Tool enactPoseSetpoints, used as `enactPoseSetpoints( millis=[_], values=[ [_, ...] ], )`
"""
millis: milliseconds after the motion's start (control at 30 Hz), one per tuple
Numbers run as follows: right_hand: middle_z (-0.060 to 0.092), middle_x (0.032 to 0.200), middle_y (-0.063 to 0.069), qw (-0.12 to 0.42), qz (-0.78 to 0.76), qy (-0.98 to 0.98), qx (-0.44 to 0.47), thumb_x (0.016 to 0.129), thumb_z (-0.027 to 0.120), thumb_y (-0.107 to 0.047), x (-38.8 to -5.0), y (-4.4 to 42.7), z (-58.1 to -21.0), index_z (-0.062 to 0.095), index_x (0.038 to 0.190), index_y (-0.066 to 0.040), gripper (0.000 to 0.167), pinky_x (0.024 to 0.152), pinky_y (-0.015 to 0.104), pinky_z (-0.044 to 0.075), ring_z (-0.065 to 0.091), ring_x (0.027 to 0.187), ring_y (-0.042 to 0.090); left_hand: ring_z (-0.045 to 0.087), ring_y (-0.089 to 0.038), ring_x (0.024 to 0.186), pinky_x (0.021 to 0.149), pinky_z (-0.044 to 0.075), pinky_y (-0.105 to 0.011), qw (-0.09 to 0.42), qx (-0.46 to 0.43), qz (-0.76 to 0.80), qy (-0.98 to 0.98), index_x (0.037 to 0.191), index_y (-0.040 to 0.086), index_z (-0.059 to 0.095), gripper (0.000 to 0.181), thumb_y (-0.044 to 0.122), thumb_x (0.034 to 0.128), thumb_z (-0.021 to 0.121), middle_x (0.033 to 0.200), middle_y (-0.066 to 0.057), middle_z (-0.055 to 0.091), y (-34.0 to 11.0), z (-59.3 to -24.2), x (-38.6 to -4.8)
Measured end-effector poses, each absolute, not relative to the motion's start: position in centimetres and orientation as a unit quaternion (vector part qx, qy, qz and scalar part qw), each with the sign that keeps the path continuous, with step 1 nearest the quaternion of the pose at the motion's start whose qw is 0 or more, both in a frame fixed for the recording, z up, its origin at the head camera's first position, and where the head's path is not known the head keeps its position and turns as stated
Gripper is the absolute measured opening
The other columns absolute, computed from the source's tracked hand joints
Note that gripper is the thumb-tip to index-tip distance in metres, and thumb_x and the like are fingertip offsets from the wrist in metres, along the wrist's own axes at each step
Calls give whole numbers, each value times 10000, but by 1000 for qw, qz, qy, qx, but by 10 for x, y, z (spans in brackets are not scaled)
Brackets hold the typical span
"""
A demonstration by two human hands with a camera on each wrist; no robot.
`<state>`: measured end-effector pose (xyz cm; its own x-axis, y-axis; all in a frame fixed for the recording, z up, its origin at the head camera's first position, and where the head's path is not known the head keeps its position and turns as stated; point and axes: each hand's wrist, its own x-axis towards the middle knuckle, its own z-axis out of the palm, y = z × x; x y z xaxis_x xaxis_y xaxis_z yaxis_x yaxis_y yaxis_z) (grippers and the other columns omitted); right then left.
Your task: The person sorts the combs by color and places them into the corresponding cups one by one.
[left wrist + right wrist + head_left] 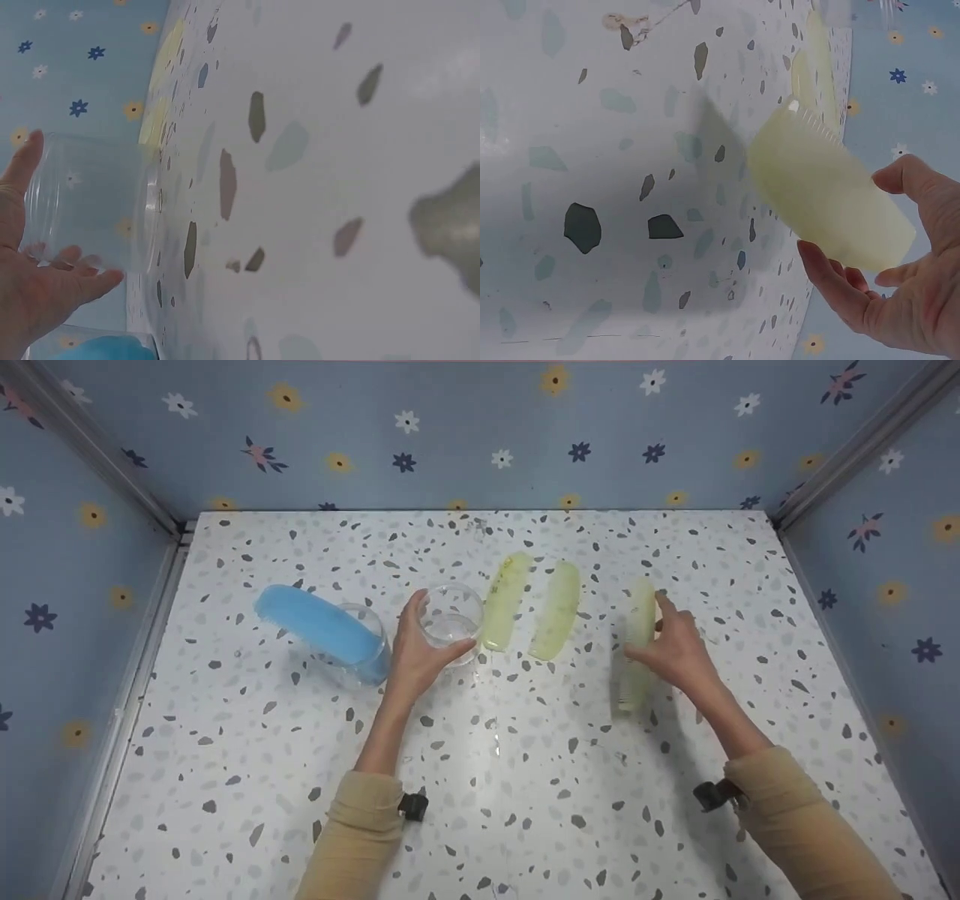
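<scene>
My left hand (421, 649) curls its thumb and fingers round a clear plastic cup (454, 611), which stands on the table; the cup also shows in the left wrist view (94, 199). With its thumb and fingers, my right hand (677, 649) pinches a pale yellow comb (832, 187), held tilted above the table in the right wrist view. Two more yellow combs, one (508, 600) nearer the cup and another (556, 611) beside it, lie flat between the hands. Left of the left hand, a blue comb (319, 622) leans inside a second clear cup (367, 619).
A white speckled table (525, 795) carries everything. Blue flower-patterned panels (480, 427) close off the back and both sides. A dark strap piece (414, 807) sits at the left cuff and another (716, 795) at the right cuff.
</scene>
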<state>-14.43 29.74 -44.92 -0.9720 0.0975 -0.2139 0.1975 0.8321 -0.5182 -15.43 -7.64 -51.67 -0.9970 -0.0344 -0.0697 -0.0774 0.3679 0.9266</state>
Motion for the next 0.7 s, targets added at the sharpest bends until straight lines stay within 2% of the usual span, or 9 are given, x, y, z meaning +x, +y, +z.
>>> enactPoseSetpoints(
  millis=[167,433,700],
  values=[
    [503,1332,280,34,-296,952,71,802,730,-248,-145,292,-442,127,1655,-75,1060,785,385,544,589,1076,363,302,-286,1568,1311,253,-451,27,-25,563,826,1628,179,226,1141,379,747,923,1688,-75,303,-76,-517,-150],
    [520,1263,224,-41,-333,940,57,838,735,-240,-144,277,-431,141,1662,-138,1021,829,375,504,598,1066,333,333,-290,1552,1306,257,-475,36,-20,568,822,1616,216,253,1145,370,715,943,1649,-82,374,-73,-518,-145],
    [517,1249,204,-101,-345,933,39,830,759,-204,-146,255,-418,191,1655,-167,1003,833,362,477,597,1072,308,296,-307,1574,1306,233,-530,59,-15,565,823,1628,244,232,1187,388,696,952,1694,-58,319,-72,-517,-139]
  ],
)
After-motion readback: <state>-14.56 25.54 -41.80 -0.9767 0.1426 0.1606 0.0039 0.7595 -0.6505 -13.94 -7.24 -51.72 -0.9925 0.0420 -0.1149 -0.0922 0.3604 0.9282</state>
